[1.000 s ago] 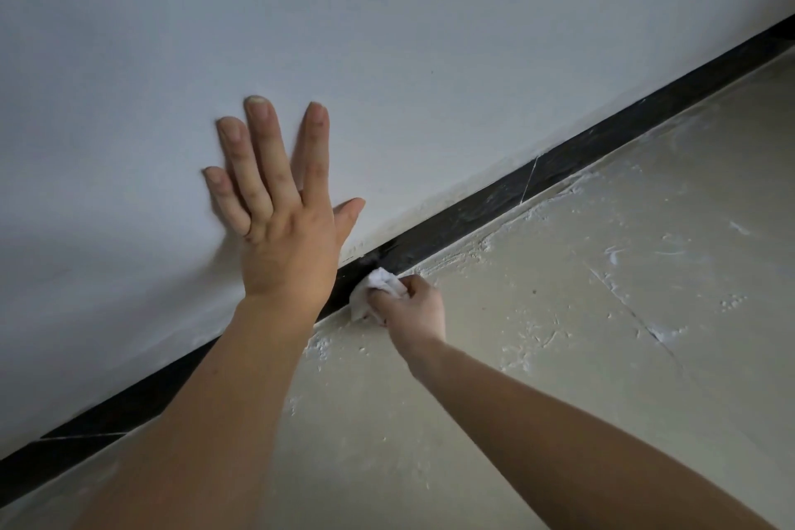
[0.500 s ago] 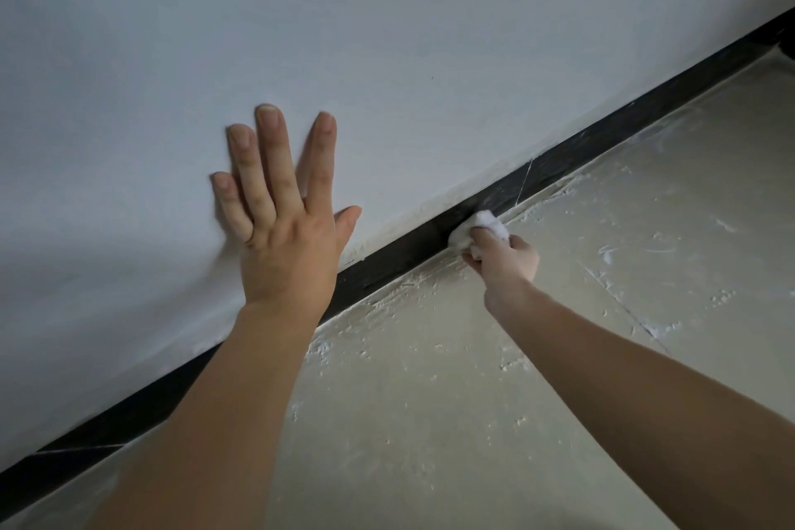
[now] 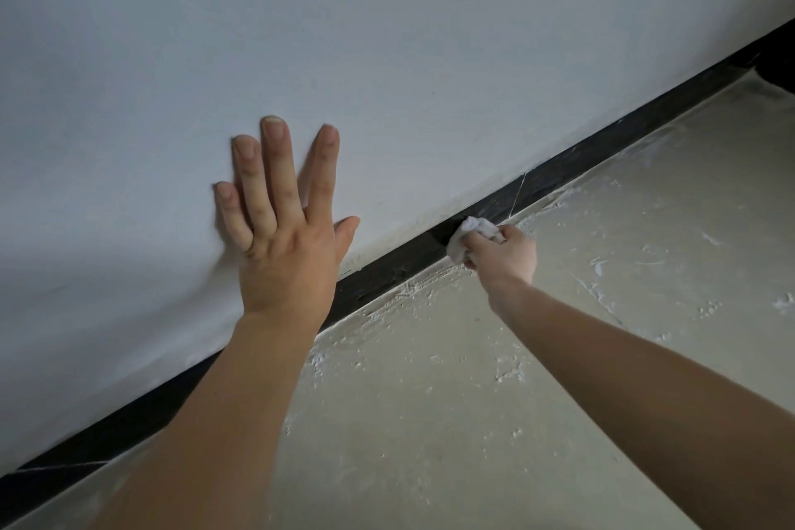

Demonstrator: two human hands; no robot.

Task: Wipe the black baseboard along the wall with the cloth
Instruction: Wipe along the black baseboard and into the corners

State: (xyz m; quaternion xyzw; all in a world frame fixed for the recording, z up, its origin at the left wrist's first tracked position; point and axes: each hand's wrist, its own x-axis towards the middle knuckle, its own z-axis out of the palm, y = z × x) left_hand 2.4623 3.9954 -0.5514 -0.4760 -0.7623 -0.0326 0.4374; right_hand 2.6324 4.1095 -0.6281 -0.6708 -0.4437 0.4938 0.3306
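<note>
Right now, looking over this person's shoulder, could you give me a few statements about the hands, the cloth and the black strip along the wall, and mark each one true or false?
1. The left hand lies flat, fingers straight, on the pale painted wall. True.
2. The right hand grips a blue sponge. False: it grips a crumpled white cloth.
3. The crumpled white cloth is pressed against the long black baseboard. True.
4. The beige floor beside the baseboard is spotless. False: white flecks and smears lie on it.
</note>
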